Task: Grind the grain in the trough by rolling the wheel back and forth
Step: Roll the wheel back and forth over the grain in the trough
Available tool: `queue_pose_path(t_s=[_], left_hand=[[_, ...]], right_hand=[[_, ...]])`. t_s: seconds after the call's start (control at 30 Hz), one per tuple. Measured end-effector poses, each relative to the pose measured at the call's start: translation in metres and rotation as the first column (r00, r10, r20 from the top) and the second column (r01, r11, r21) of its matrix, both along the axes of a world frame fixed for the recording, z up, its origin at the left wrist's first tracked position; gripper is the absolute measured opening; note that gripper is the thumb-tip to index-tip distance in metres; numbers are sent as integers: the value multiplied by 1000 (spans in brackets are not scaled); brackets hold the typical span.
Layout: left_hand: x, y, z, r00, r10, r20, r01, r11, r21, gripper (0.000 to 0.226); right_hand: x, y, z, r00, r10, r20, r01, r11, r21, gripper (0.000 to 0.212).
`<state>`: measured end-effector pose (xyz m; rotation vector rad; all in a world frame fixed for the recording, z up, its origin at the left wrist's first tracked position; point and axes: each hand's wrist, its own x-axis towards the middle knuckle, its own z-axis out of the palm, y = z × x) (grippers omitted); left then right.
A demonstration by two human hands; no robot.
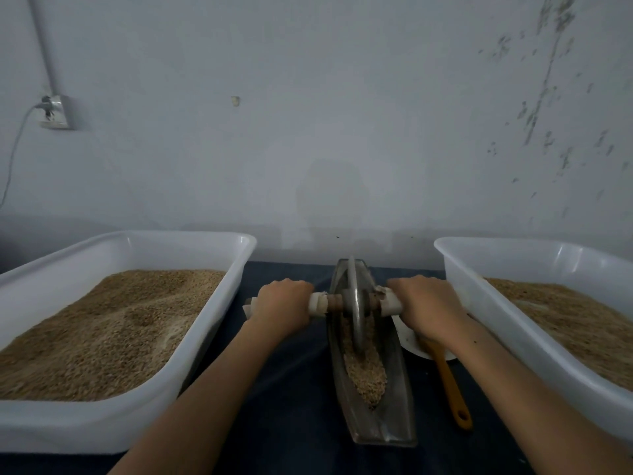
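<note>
A narrow boat-shaped metal trough point(399, 389) lies lengthwise on the dark table in front of me. Tan grain point(366, 375) fills its near half. A thin metal wheel point(354, 303) stands upright in the trough toward its far half, on an axle with cloth-wrapped handles. My left hand point(282, 311) grips the left handle point(317, 303). My right hand point(426, 306) grips the right handle point(390, 303). Both arms reach forward, and the fingers hide most of each handle.
A white tub point(113, 423) of tan grain stands on the left and another white tub point(534, 354) on the right. A yellow-handled tool point(450, 385) lies across a white dish point(406, 337) right of the trough. The wall stands close behind.
</note>
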<state>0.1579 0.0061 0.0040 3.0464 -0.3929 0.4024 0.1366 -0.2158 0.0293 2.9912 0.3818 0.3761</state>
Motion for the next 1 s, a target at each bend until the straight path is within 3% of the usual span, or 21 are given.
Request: queue_pose_path(t_s=[0.1, 0.2, 0.33, 0.47, 0.63, 0.73, 0.87, 1.0], left_hand=[[-1, 1, 7, 989, -5, -151, 10, 999, 33, 19], [-4, -1, 16, 944, 4, -330, 18, 998, 63, 31], [-6, -1, 20, 903, -1, -431, 29, 998, 60, 31], [-6, -2, 18, 923, 10, -385, 9, 999, 48, 29], [-5, -4, 10, 997, 19, -76, -17, 999, 37, 18], [-6, -6, 7, 1000, 19, 6, -20, 1000, 17, 14], [-5, -5, 10, 997, 28, -66, -24, 998, 62, 20], [-6, -4, 16, 962, 44, -270, -18, 995, 100, 32]], right_hand=[[0, -2, 5, 997, 5, -78, -8, 999, -41, 15], [-1, -5, 12, 964, -12, -265, -7, 997, -71, 21], [0, -7, 15, 923, -16, -384, -1, 999, -46, 25], [1, -7, 12, 944, -20, -329, 5, 999, -47, 29], [4, -6, -1, 998, 2, -62, -3, 1000, -12, 14], [6, -6, -7, 999, 9, 44, -10, 1000, 23, 14], [4, -7, -3, 1000, 7, -28, -7, 1000, 0, 16], [0, -6, 10, 960, -32, -280, 15, 998, -60, 24]])
